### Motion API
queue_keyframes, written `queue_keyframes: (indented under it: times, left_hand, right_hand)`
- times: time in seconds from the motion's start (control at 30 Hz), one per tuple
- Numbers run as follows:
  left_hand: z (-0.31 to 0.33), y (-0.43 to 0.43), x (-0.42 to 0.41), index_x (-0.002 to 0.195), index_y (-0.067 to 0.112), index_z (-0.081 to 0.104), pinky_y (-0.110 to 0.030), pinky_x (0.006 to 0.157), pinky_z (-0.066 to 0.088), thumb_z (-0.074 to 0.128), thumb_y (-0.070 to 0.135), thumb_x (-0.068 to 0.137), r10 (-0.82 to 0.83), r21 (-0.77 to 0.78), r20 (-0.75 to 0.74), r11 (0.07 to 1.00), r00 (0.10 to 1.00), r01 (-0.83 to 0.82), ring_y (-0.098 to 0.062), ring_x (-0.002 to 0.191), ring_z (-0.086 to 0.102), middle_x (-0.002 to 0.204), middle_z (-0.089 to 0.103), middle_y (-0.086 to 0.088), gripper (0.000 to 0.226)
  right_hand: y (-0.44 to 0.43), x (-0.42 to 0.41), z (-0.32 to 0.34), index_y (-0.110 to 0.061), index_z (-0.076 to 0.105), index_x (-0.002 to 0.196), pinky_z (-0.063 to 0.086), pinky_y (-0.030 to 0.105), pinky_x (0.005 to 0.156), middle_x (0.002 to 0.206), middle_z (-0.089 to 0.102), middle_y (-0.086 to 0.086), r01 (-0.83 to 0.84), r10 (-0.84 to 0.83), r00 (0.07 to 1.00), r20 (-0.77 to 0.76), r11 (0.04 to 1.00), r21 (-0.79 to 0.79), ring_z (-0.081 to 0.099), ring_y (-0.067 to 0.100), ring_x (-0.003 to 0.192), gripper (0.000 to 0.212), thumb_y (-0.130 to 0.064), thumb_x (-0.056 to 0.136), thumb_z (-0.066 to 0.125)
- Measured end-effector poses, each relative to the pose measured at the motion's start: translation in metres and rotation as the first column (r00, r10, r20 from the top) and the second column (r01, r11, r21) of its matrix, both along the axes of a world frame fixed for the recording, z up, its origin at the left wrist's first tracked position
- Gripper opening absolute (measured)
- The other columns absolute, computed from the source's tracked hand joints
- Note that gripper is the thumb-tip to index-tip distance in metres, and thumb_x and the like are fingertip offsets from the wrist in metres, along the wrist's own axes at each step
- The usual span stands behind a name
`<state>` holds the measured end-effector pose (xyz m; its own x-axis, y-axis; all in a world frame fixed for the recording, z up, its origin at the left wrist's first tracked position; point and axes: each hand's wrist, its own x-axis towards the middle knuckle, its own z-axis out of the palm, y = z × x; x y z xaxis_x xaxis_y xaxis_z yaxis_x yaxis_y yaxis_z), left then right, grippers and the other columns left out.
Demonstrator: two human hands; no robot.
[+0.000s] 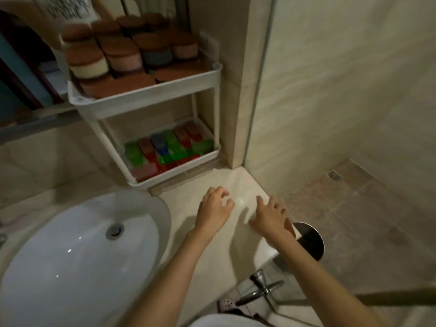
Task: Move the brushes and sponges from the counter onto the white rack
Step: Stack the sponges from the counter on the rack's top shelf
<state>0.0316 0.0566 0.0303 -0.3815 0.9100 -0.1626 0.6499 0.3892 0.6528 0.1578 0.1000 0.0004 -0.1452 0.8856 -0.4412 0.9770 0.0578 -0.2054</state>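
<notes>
The white rack [146, 92] stands on the counter against the wall, left of a tiled pillar. Its top tier is stacked with several round sponges [120, 53] with brown scouring tops. The bottom tier holds several green, red and blue brushes [165, 147] lying side by side. My left hand [215, 208] hovers over the bare cream counter [236, 182] with fingers loosely curled, holding nothing. My right hand [271, 214] rests flat near the counter's right edge, fingers spread, empty. No brush or sponge shows on the counter itself.
A white oval sink [70, 251] with a metal drain fills the lower left. Right of the counter edge the tiled floor [365, 208] drops away behind a glass panel. A round dark bin [311, 239] and metal tap fittings [262, 289] sit below the edge.
</notes>
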Motion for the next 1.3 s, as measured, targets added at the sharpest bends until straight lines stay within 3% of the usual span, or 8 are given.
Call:
queue_keyframes:
  times: [0.1, 0.2, 0.3, 0.5, 0.77, 0.93, 1.1, 1.3]
  left_hand:
    - [-0.015, -0.005, 0.011, 0.114, 0.008, 0.061, -0.029, 0.090, 0.043, 0.054, 0.020, 0.088, -0.012, -0.064, 0.020, 0.998, 1.000, 0.014, -0.026, 0.106, 0.059, 0.120, 0.058, -0.011, 0.029]
    - [-0.020, -0.008, 0.013, 0.116, 0.010, 0.059, -0.027, 0.088, 0.043, 0.053, 0.020, 0.089, 0.011, -0.084, 0.033, 0.996, 0.999, -0.008, -0.024, 0.106, 0.059, 0.122, 0.057, -0.009, 0.030]
    - [-0.019, -0.013, 0.005, 0.117, 0.010, 0.059, -0.026, 0.086, 0.041, 0.052, 0.022, 0.089, 0.080, -0.091, 0.038, 0.993, 0.996, -0.077, -0.023, 0.108, 0.057, 0.122, 0.058, -0.008, 0.030]
    - [-0.007, -0.054, -0.048, 0.116, 0.007, 0.061, -0.028, 0.092, 0.043, 0.051, 0.016, 0.090, 0.383, -0.049, 0.087, 0.924, 0.920, -0.380, -0.025, 0.112, 0.058, 0.122, 0.062, -0.011, 0.029]
    - [0.001, -0.201, -0.129, 0.120, 0.005, 0.058, -0.034, 0.098, 0.040, 0.055, 0.012, 0.089, 0.833, 0.008, 0.011, 0.553, 0.553, -0.833, -0.031, 0.117, 0.052, 0.126, 0.055, -0.016, 0.032]
    - [-0.010, -0.301, -0.146, 0.131, 0.006, 0.044, -0.042, 0.103, 0.036, 0.057, 0.021, 0.087, 0.912, -0.198, -0.233, 0.296, 0.338, -0.934, -0.036, 0.128, 0.038, 0.137, 0.041, -0.019, 0.048]
    - [-0.032, -0.349, -0.154, 0.141, 0.008, 0.026, -0.045, 0.106, 0.032, 0.065, 0.033, 0.083, 0.854, -0.400, -0.315, 0.276, 0.414, -0.874, -0.036, 0.133, 0.033, 0.143, 0.031, -0.020, 0.074]
    - [-0.045, -0.364, -0.154, 0.142, 0.003, 0.024, -0.040, 0.106, 0.035, 0.072, 0.033, 0.078, 0.817, -0.379, -0.354, 0.319, 0.454, -0.869, -0.033, 0.132, 0.037, 0.145, 0.031, -0.018, 0.086]
  right_hand:
    - [-0.004, 0.012, -0.019, -0.021, 0.022, 0.144, 0.016, 0.062, 0.112, 0.152, 0.010, 0.023, 0.105, -0.103, 0.994, 0.041, 0.994, -0.028, 0.017, 0.050, 0.137, 0.059, -0.026, 0.092, 0.048]
    - [-0.008, 0.017, -0.027, -0.028, 0.032, 0.139, 0.025, 0.061, 0.109, 0.149, 0.018, 0.017, 0.090, -0.087, 0.994, -0.067, 0.995, 0.041, 0.026, 0.047, 0.132, 0.045, -0.026, 0.096, 0.043]
    - [-0.015, 0.009, -0.024, -0.028, 0.035, 0.137, 0.041, 0.053, 0.099, 0.140, 0.028, 0.015, 0.003, 0.012, 0.986, -0.164, 0.996, 0.087, 0.034, 0.039, 0.122, 0.047, -0.032, 0.092, 0.050]
    - [-0.042, -0.068, 0.003, -0.026, 0.034, 0.138, 0.043, 0.046, 0.094, 0.130, 0.042, 0.019, -0.293, 0.339, 0.898, -0.281, 0.936, 0.194, 0.038, 0.039, 0.117, 0.066, -0.023, 0.081, 0.066]
    - [-0.139, -0.187, 0.021, -0.028, 0.038, 0.139, 0.038, 0.040, 0.100, 0.132, 0.044, 0.016, -0.692, 0.722, 0.602, -0.342, 0.685, 0.227, 0.041, 0.038, 0.117, 0.070, -0.022, 0.076, 0.068]
    - [-0.213, -0.224, 0.020, -0.027, 0.034, 0.141, 0.041, 0.043, 0.102, 0.140, 0.036, 0.016, -0.850, 0.842, 0.399, -0.364, 0.489, 0.197, 0.040, 0.039, 0.121, 0.070, -0.020, 0.080, 0.067]
    - [-0.245, -0.236, 0.014, -0.025, 0.033, 0.140, 0.043, 0.043, 0.101, 0.137, 0.038, 0.015, -0.893, 0.877, 0.321, -0.357, 0.406, 0.194, 0.040, 0.035, 0.121, 0.069, -0.021, 0.080, 0.067]
    - [-0.242, -0.239, 0.012, -0.025, 0.033, 0.141, 0.044, 0.043, 0.101, 0.137, 0.038, 0.015, -0.879, 0.876, 0.340, -0.342, 0.425, 0.216, 0.040, 0.035, 0.122, 0.070, -0.020, 0.080, 0.067]
